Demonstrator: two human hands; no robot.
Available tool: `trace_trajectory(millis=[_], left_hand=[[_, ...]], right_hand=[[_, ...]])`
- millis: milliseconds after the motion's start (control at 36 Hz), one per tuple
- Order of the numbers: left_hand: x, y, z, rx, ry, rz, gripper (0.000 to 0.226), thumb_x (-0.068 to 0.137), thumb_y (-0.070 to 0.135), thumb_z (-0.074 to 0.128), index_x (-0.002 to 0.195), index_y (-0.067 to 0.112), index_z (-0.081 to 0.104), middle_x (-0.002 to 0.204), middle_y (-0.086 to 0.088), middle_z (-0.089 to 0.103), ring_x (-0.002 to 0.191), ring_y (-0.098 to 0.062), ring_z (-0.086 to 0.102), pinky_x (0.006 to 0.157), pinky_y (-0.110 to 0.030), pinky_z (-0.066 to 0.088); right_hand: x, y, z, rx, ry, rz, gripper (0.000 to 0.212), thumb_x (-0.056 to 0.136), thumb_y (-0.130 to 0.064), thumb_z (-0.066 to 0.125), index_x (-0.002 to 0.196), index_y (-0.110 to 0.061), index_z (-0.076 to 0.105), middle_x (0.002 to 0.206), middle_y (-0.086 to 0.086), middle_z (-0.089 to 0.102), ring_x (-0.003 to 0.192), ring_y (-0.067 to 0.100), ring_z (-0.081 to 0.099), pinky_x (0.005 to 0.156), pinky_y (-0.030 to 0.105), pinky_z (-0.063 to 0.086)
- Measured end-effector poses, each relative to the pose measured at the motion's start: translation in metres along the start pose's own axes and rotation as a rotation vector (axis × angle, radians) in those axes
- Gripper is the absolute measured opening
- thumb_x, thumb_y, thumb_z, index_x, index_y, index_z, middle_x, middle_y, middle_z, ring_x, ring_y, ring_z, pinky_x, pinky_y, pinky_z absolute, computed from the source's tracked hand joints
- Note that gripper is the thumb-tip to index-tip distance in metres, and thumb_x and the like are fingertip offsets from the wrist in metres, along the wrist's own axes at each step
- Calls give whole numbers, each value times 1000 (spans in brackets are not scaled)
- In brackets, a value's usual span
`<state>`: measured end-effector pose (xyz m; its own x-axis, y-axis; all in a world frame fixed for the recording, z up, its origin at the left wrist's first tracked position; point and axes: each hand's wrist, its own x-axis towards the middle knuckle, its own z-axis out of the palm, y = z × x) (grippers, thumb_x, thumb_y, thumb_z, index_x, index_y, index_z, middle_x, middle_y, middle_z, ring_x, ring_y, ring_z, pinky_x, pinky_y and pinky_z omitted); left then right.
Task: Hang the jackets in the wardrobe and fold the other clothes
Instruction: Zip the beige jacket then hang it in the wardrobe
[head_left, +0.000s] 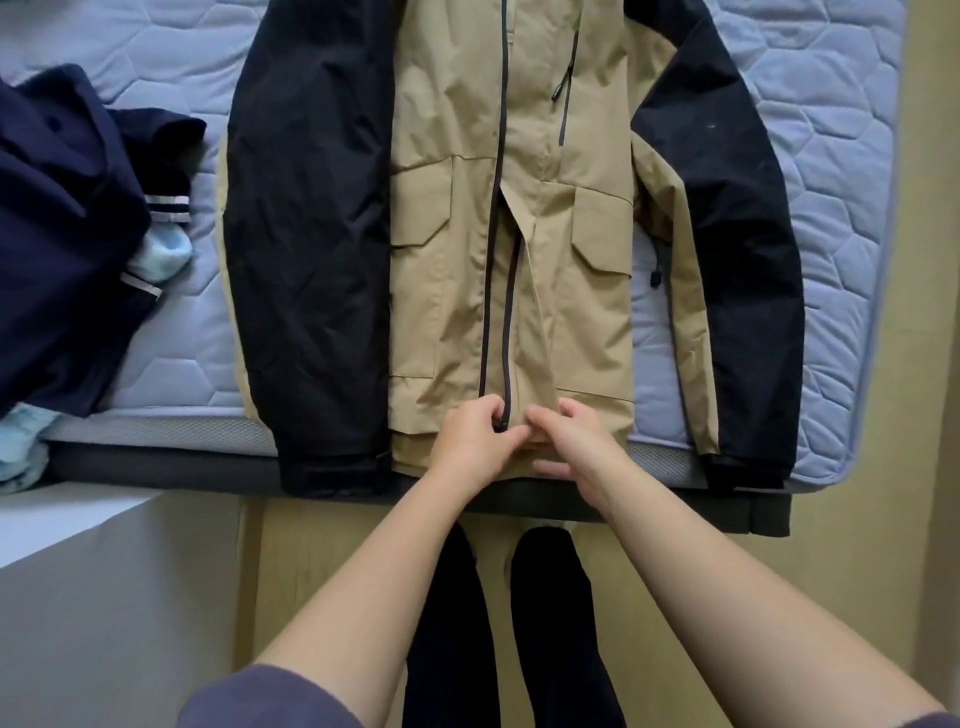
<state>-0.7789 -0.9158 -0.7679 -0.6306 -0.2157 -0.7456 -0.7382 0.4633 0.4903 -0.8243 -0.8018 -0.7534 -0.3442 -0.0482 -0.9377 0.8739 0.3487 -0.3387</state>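
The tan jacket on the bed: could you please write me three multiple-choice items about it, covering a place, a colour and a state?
1. Where does the jacket lie?
A. On the mattress
B. On the floor
C. Inside a drawer

2. What colour are its sleeves?
A. Red
B. Black
C. White

3. What are the left hand and right hand doing?
A. Hanging idle
B. Holding a hanger
C. Gripping the jacket's bottom hem at the zip

Answers:
1 A: it is spread flat on the quilted mattress.
2 B: both sleeves are black beside the tan body.
3 C: both hands' fingers curl on the hem at the zip's foot.
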Motion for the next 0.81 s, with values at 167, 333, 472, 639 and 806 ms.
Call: trace_trajectory(millis=[167,333,472,639,806], left_hand=[[-6,-10,-12,-249,-156,52,28,97,21,47,83,-1,54,68,2,64,50,-9,48,54,-26,42],[-14,-24,-26,272,-117,255,30,101,34,36,89,15,56,80,0,61,73,-20,55,68,-36,46],[-27,-25,-31,565,132,322,28,101,42,34,85,22,45,77,-1,59,74,-30,57,59,-32,34],[-41,-29,-25,667,207,467,35,89,27,63,71,22,33,54,-2,56,46,-31,51,46,-27,20],[-44,-41,-20,655,234,474,35,84,23,66,65,21,37,48,0,51,39,-30,47,43,-25,19]], right_hand=[[4,0,-3,268,-141,-16,8,95,-9,55,99,-11,61,88,7,70,72,22,67,62,25,53],[7,11,-8,228,-222,-19,17,89,-4,62,105,-7,59,79,4,61,58,10,52,56,23,36],[5,10,-3,180,-248,-30,15,84,-7,69,96,-15,62,74,-2,66,60,7,57,52,19,43],[0,8,11,274,-208,-46,17,82,3,67,90,-12,61,77,1,70,65,12,65,52,18,48],[-5,11,17,485,-139,-25,16,82,10,64,82,-5,59,62,2,67,58,14,59,54,16,51]])
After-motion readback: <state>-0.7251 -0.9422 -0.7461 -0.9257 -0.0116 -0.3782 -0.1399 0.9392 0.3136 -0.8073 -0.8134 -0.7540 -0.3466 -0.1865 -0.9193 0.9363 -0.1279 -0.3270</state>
